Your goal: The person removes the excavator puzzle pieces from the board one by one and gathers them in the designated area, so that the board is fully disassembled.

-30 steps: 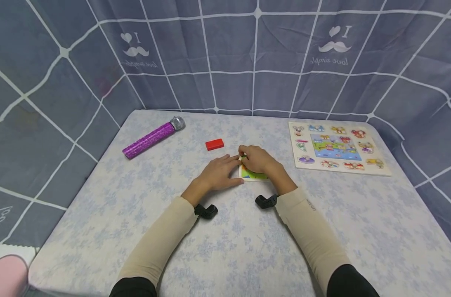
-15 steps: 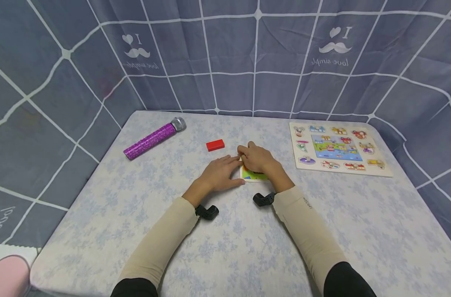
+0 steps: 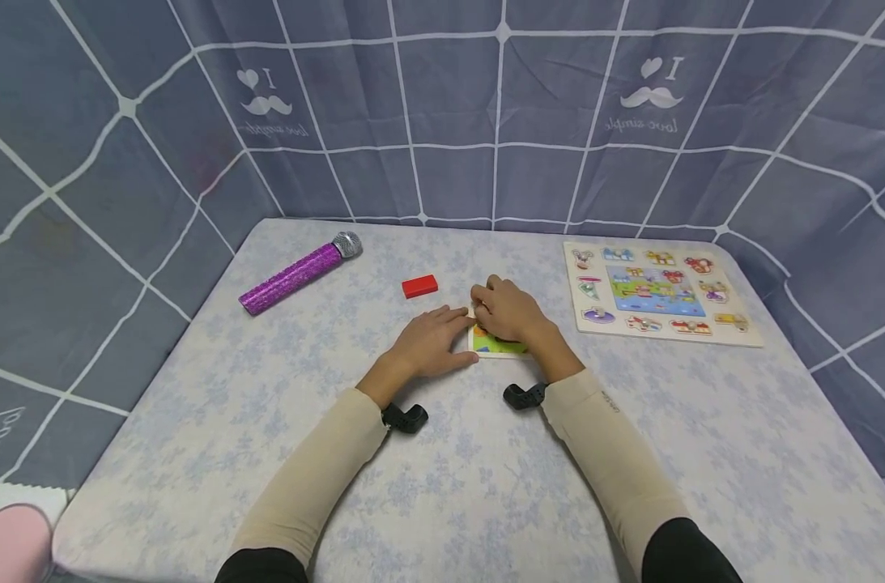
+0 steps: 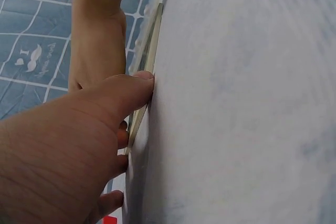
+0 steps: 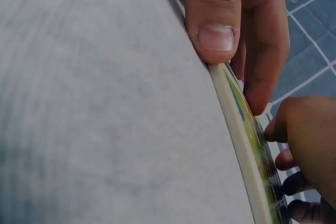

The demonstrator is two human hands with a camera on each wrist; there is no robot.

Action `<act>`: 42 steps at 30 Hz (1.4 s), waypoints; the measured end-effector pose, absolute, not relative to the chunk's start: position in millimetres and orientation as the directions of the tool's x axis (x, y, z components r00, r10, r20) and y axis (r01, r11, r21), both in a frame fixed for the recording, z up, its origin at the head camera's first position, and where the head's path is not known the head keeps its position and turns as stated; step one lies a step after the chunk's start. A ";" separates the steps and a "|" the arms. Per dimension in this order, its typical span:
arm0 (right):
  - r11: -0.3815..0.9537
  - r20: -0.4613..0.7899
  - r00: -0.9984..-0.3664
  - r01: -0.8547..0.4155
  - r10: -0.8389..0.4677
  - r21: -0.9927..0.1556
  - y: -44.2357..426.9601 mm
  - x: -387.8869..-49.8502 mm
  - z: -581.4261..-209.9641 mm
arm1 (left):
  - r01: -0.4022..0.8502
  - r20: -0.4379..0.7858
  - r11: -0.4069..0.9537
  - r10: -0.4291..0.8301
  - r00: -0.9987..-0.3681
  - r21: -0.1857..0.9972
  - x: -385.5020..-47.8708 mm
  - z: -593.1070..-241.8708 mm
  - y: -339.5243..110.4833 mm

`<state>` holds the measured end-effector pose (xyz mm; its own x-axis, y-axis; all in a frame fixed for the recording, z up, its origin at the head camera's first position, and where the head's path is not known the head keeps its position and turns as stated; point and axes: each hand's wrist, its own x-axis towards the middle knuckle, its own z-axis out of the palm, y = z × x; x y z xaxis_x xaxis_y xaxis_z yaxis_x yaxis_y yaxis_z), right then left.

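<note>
A thin wooden picture board (image 3: 495,346) with a green and yellow face lies flat on the table, mostly covered by the hands. My left hand (image 3: 429,343) rests at its left side, fingers extended. In the left wrist view, the left thumb (image 4: 137,85) lies against the board's pale edge (image 4: 154,40). Bent over the board's top is my right hand (image 3: 506,312). Its fingertips (image 5: 286,159) touch or nearly touch the picture face in the right wrist view; whether they pinch something is hidden. A red block (image 3: 419,286) lies just beyond the left hand.
A larger wooden puzzle board (image 3: 595,327) with several printed pieces lies at the back right. At the back left is a purple glitter microphone (image 3: 296,277). Grey-blue checked curtains (image 3: 457,97) surround the pale, patterned table (image 3: 442,486). A pink rounded object (image 3: 14,542) sits at bottom left.
The right hand's fingers shift slightly over the board, and its wrist moves a little. The left hand holds its place; the red block, microphone and large puzzle board have not moved.
</note>
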<state>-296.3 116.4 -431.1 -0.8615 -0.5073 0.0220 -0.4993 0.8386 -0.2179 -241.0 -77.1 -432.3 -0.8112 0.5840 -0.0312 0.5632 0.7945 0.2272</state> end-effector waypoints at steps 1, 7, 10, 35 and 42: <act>0.828 0.027 -0.853 -0.514 -0.522 -0.226 117.0 -296.4 -431.0 | 0.562 -0.031 0.796 0.582 -0.812 0.225 -240.9 -432.2 -77.8; 0.788 0.017 -0.823 -0.549 -0.568 -0.279 117.3 -296.1 -428.5 | 0.580 -0.009 0.779 0.599 -0.801 0.237 -240.6 -433.5 -82.1; 0.789 -0.004 -0.829 -0.532 -0.560 -0.307 117.1 -295.6 -429.0 | 0.595 0.016 0.762 0.612 -0.791 0.253 -240.1 -434.1 -83.4; 0.765 0.003 -0.817 -0.541 -0.577 -0.349 121.3 -293.6 -429.8 | 0.578 0.023 0.778 0.591 -0.806 0.246 -241.0 -433.6 -82.1; 0.784 -0.049 -0.816 -0.534 -0.576 -0.315 119.1 -295.9 -427.9 | 0.577 0.000 0.775 0.597 -0.802 0.259 -240.8 -432.0 -79.8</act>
